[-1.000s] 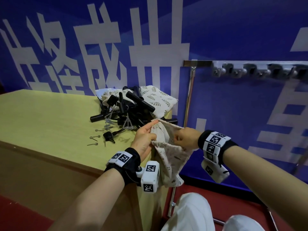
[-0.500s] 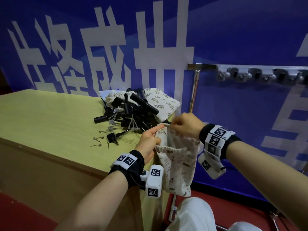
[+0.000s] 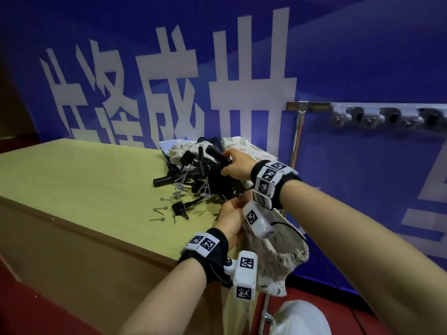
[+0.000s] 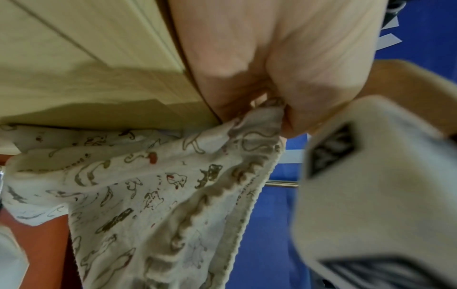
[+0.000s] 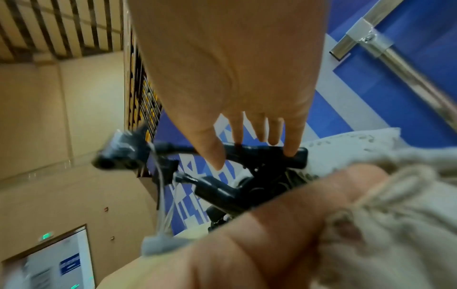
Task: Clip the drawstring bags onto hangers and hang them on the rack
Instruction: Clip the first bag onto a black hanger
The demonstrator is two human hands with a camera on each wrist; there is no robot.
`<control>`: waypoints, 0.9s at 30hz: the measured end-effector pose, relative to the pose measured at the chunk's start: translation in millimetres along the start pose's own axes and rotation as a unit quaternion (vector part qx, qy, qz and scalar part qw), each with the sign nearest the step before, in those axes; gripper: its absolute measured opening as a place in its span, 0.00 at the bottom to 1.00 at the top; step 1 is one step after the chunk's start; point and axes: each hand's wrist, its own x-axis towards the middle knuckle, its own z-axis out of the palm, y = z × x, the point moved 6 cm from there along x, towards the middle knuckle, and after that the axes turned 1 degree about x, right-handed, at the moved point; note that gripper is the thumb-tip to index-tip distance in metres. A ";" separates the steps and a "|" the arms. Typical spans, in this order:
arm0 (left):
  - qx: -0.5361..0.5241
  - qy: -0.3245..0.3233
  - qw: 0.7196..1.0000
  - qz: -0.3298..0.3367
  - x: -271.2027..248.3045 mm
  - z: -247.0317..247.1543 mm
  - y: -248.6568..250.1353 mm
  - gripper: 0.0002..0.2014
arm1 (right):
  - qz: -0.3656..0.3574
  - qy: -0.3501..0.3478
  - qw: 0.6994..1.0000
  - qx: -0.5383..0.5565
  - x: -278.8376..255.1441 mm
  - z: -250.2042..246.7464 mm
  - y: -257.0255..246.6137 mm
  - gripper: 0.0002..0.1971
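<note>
Cotton bag: cream drawstring bag printed with small brown animal figures (image 3: 278,259), hanging over the near right corner of the table, its gathered mouth drooping open below my wrists.
Left hand: my left hand (image 3: 231,220) has the bag's top hem pinched between thumb and curled fingers; the left wrist view shows the cloth (image 4: 173,195) bunched into that pinch just beside the table edge.
Right hand: my right hand (image 3: 238,166) reaches over the left one into the hanger heap. Its fingers (image 5: 293,144) are spread and nearly straight, tips touching a black bar; thumb (image 5: 210,152) below it. I see no closed grasp.
Hangers: tangled heap of black plastic clip hangers (image 3: 200,175) on the far right end of the table, one thick black bar (image 5: 267,154) directly under my right fingertips.
Spare bags: pale leaf-print fabric bags (image 3: 244,146) lying under and behind the heap.
Loose parts: small metal pins (image 3: 159,210) and one black clip (image 3: 179,209) scattered on the tabletop, near the heap's left side.
Table: yellow-green wooden table (image 3: 84,189).
Rack: chrome tube rack (image 3: 298,139) standing just right of the table, its top bar carrying a row of grey hook blocks (image 3: 377,117).
Backdrop: blue banner with large white characters (image 3: 169,81) behind everything.
</note>
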 end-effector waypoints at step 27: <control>-0.010 0.000 1.000 0.011 10.8 -5.5 -4.6 0.24 | -0.086 0.227 0.939 0.243 -8.6 -71.2 28.7 0.12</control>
